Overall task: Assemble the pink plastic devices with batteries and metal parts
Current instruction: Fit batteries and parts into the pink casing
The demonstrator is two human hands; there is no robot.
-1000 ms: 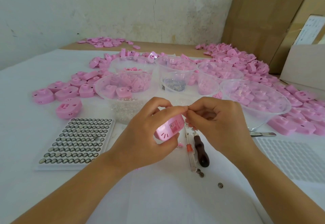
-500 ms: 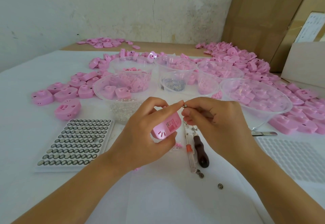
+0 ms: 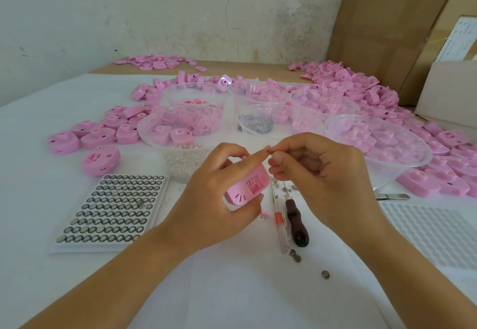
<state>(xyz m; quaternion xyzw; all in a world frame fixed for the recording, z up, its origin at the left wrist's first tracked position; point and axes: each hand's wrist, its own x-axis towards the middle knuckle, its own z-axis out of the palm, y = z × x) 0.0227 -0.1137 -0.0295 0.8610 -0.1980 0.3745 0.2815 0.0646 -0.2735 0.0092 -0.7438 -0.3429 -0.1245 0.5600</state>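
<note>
Since the loose button cells [image 3: 325, 273] and two screwdrivers [image 3: 296, 225] lie nearest the person on the white table [image 3: 232, 290], I'd guess they are kept there for quick reach. Just beyond them, the left hand [image 3: 214, 199] has its grip curled round a pink device [image 3: 247, 186] held above the table, its open compartment tilted up, probably so the slot can be seen. The right hand [image 3: 317, 171] has its grip pinching a tiny metal part [image 3: 270, 151] just above the device, close to the left forefinger's tip, seemingly lining it up. Leftward sits a battery tray [image 3: 111, 207], its cells in rows. Farther off, clear bowls [image 3: 180, 132] keep parts sorted by kind, and pink shells [image 3: 348, 83] heap toward the wall. A printed sheet [image 3: 459, 42] at far right is too small to read, and no brand shows anywhere.
</note>
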